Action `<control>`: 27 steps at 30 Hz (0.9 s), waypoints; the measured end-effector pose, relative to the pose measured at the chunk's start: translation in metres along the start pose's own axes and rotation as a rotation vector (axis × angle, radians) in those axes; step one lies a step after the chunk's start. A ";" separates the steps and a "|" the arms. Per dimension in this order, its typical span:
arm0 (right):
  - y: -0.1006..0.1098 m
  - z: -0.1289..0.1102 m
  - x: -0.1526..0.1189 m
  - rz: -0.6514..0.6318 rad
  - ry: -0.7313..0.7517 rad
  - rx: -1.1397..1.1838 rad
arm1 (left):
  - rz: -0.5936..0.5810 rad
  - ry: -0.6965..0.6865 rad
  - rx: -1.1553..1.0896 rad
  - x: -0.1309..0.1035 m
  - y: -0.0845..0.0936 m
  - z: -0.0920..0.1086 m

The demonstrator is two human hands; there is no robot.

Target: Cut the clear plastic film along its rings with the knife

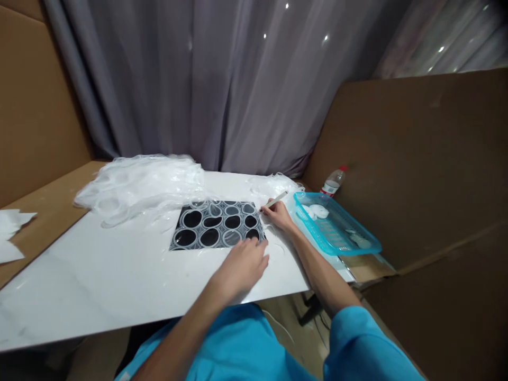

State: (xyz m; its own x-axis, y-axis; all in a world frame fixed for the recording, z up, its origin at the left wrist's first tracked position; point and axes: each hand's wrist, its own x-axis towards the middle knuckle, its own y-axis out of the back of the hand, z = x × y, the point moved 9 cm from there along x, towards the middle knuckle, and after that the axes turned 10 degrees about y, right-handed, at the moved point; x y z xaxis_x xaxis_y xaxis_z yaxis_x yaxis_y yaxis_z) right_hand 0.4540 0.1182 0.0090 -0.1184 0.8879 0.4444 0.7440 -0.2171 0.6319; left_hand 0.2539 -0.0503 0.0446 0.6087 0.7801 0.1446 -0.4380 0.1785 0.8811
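While the right hand (pixel 278 215) grips a pen-like tool (pixel 277 199), the left hand (pixel 245 261), fingers loosely open, should steady the patterned sheet (pixel 220 226).

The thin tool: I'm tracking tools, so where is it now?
In the head view, right of centre: the right hand holds the thin tool beside the right edge of the patterned sheet, left of the blue basket.

The sheet (pixel 218 226) is black, ringed in grey.
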 end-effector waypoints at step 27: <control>0.012 0.016 -0.005 0.057 -0.001 -0.009 | 0.149 0.025 0.115 0.129 -0.023 -0.068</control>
State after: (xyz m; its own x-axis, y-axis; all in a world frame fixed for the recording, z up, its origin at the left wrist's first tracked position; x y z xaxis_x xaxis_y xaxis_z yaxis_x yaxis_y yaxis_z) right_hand 0.4741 0.1174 0.0039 -0.0755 0.8747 0.4787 0.7433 -0.2707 0.6118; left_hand 0.2974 0.0867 0.0126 0.5255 0.8078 0.2672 -0.4427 -0.0086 0.8966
